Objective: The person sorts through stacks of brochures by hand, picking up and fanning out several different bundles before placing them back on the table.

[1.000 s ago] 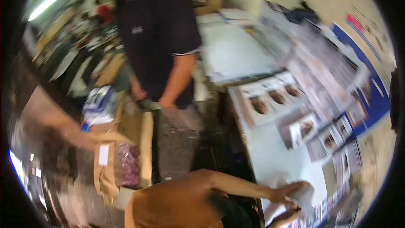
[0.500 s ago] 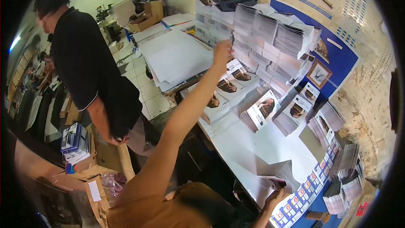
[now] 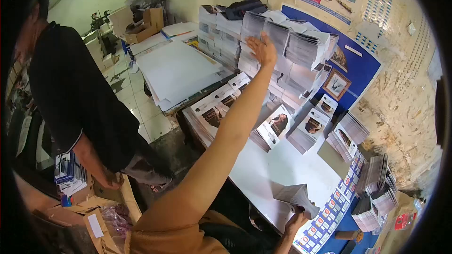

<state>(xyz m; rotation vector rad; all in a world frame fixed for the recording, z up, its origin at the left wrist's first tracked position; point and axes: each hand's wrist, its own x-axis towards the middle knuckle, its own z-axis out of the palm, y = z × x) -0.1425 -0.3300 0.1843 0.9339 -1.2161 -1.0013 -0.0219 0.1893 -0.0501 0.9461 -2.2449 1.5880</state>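
Reaching is the step in hand: the left hand (image 3: 264,51), at one o'clock, is open with fingers spread before the piled booklets (image 3: 308,49); contact is unclear. Any grip there would call for closing those fingers. At five o'clock, the right hand (image 3: 295,222) grips a partly opened booklet (image 3: 295,194) over the white tabletop (image 3: 275,165). A person (image 3: 77,84) stands at nine o'clock.

Your head cam is the only view: wide fisheye, looking forward and down from head height. Your left arm (image 3: 228,141) is nearest the lens, white worktable (image 3: 270,167) just below, blue board (image 3: 364,71) farther right, back room upper left.
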